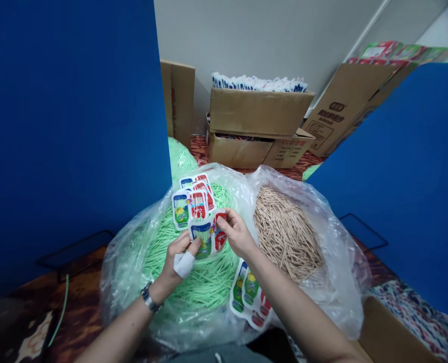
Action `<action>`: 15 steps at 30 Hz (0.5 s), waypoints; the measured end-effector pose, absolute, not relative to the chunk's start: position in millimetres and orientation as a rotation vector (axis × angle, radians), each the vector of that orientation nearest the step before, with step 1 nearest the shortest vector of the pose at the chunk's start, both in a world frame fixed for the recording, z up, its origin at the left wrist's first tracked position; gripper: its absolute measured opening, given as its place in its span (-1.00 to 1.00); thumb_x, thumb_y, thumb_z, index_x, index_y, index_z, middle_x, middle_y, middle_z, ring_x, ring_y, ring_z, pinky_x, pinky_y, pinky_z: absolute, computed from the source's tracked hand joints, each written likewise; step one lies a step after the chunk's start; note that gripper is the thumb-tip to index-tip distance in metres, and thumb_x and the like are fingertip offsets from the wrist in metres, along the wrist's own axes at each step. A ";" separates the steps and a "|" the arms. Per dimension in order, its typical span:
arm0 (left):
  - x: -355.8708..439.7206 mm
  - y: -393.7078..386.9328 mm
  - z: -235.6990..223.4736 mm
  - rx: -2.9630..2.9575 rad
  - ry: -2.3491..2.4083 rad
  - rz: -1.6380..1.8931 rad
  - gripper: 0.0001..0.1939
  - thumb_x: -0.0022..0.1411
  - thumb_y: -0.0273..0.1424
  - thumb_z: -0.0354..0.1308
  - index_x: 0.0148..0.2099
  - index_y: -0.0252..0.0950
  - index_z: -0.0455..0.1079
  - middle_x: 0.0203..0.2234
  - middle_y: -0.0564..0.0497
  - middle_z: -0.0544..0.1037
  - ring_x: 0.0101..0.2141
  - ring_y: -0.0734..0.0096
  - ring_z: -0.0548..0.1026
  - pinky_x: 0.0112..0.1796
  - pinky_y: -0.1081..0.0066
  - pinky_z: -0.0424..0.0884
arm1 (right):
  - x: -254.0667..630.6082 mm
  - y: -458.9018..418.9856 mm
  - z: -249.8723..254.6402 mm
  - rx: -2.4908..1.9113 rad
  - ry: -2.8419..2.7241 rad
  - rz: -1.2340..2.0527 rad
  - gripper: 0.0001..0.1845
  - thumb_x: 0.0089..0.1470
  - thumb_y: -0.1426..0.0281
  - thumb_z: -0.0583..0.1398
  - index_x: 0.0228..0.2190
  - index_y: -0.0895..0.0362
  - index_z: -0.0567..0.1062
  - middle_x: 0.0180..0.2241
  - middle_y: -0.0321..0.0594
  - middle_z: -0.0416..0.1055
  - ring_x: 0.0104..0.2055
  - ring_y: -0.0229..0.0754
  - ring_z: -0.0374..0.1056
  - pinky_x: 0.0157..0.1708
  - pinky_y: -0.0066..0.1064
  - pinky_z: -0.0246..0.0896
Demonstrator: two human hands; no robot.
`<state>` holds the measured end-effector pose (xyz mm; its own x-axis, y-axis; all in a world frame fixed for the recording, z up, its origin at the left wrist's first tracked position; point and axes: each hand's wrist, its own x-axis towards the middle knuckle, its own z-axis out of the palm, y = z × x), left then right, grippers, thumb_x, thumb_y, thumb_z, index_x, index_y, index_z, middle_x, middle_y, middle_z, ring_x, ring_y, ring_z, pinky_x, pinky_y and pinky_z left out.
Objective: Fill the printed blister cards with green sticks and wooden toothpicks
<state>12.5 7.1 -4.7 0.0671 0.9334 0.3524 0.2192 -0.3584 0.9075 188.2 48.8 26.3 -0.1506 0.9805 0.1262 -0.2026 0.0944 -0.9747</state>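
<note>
Between both hands is a printed packet [202, 239] with a green and blue half and a red half, held over the green sticks. My left hand [181, 253], with a white wrap near the thumb and a watch on the wrist, pinches its left lower edge. Thumb and fingers of my right hand [236, 231] grip the red right end. Beneath lie thin green sticks [208, 282] in a clear plastic bag [127, 267]. Several similar packets [181, 207] rest on the sticks just beyond my hands. More packets [251, 285] lie by my right forearm, partly hidden by it.
Brown sticks [284, 232] fill a second clear bag [331, 242] at the right. Stacked cardboard boxes [259, 111] stand at the back, the upper one full of white and blue packets. Blue panels [68, 126] flank both sides. An open carton [390, 333] sits at lower right.
</note>
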 end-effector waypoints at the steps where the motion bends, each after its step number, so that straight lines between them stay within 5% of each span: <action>1: 12.2 8.9 -5.9 1.587 1.165 1.354 -0.70 0.27 -0.28 0.04 -0.39 -0.33 0.47 -0.32 -0.11 0.54 -0.24 0.25 0.48 -0.20 0.31 0.40 | 188.8 49.2 26.9 -0.909 -1.219 1.301 -0.74 0.03 0.18 0.25 -0.34 0.08 0.36 -0.43 -0.36 0.36 -0.40 -0.29 0.29 -0.31 -0.44 0.23; 4: 14.6 14.7 -9.1 1.333 1.074 1.391 -0.70 0.19 -0.22 0.15 -0.16 -0.33 0.45 -0.20 -0.14 0.55 -0.20 0.23 0.50 -0.16 0.28 0.43 | 190.1 49.7 26.9 -0.928 -1.224 1.223 -0.75 0.04 0.19 0.23 -0.38 0.08 0.31 -0.47 -0.38 0.32 -0.42 -0.29 0.26 -0.35 -0.44 0.22; 7: 18.8 18.7 -10.7 1.187 0.991 1.398 -0.41 -0.02 -0.25 0.34 0.05 -0.33 0.33 -0.09 -0.19 0.53 -0.14 0.17 0.51 -0.11 0.22 0.44 | 189.2 48.2 25.3 -0.928 -1.235 1.205 -0.76 0.07 0.21 0.21 -0.37 0.07 0.29 -0.45 -0.37 0.31 -0.41 -0.28 0.26 -0.36 -0.43 0.22; 11: 17.4 25.5 -11.7 1.237 1.111 1.272 -0.61 0.00 -0.27 0.32 -0.14 -0.37 0.46 -0.22 -0.16 0.60 -0.27 0.21 0.55 -0.18 0.20 0.47 | 191.3 46.4 21.6 -0.939 -1.334 1.212 -0.79 0.09 0.21 0.19 -0.30 0.06 0.31 -0.39 -0.33 0.35 -0.35 -0.26 0.30 -0.29 -0.40 0.26; 15: 9.8 51.8 -12.2 1.345 1.191 1.270 -0.64 -0.01 -0.25 0.32 -0.20 -0.39 0.49 -0.35 -0.09 0.61 -0.38 0.25 0.54 -0.31 0.30 0.48 | 213.9 45.2 19.8 -1.053 -1.473 1.062 -0.63 0.12 0.24 0.17 -0.04 0.05 0.30 -0.13 -0.19 0.37 -0.07 -0.18 0.31 -0.07 -0.30 0.23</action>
